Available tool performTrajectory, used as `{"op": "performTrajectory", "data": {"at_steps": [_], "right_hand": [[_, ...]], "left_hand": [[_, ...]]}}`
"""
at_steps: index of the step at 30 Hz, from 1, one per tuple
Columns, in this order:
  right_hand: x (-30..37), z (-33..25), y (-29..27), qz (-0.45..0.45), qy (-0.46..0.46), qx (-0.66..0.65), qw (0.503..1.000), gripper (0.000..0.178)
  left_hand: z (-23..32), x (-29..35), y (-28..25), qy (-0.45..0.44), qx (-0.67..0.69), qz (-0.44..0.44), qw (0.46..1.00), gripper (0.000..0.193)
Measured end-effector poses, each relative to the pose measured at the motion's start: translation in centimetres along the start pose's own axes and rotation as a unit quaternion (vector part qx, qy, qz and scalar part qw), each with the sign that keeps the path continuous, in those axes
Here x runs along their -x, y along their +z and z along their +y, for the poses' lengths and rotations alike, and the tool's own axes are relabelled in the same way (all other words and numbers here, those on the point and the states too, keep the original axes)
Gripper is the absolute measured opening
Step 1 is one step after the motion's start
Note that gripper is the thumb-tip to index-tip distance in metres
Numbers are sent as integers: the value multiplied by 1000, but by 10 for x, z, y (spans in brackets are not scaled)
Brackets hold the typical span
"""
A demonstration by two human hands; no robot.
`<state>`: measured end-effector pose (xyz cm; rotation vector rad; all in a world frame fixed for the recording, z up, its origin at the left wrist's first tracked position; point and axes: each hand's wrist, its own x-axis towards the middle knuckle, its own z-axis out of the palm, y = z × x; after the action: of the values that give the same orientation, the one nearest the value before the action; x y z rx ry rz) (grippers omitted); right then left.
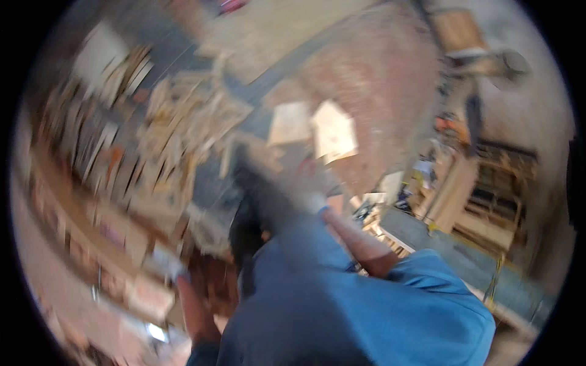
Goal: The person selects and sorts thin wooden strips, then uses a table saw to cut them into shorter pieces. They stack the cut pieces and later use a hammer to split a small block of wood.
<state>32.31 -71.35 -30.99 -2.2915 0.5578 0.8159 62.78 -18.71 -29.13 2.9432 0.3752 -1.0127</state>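
Observation:
Motion blurs the whole head view. My left hand (pixel 163 261), apparently in a pale glove with a blue cuff, hangs low at the left beside the wood along that side. My right hand (pixel 302 186), also pale with a blue cuff, reaches forward near the middle. Just beyond it lie two light boards on the floor, a squarish board (pixel 290 124) and a brighter angular board (pixel 334 131). Whether the right hand touches anything is unclear. The fingers of both hands are smeared, so their grip is hidden.
A heap of wood scraps (pixel 183 128) covers the floor at far left, with upright strips (pixel 82 137) beside it. At right stand a grey-topped bench (pixel 470 250) and a wooden rack (pixel 497 195). An orange object (pixel 452 125) lies beyond them.

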Motion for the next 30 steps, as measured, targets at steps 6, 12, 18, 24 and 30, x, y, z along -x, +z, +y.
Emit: {"op": "performTrajectory", "data": {"at_steps": [6, 12, 18, 24, 30], "right_hand": [[-18, 1, -54, 66, 223, -291, 928, 55], [-4, 12, -89, 87, 301, -454, 834, 53], [83, 32, -32, 81, 274, -267, 920, 34], [146, 37, 54, 73, 238, -198, 948, 31], [202, 85, 108, 135, 207, -115, 962, 33]], "left_hand": [[17, -26, 39, -42, -113, -16, 993, 64], [20, -39, 43, -47, -180, -15, 982, 63], [27, -58, 37, 5, -234, -13, 972, 62], [19, -60, 14, 7, -281, 0, 960, 61], [14, -69, 22, 11, -403, -13, 915, 61]]}}
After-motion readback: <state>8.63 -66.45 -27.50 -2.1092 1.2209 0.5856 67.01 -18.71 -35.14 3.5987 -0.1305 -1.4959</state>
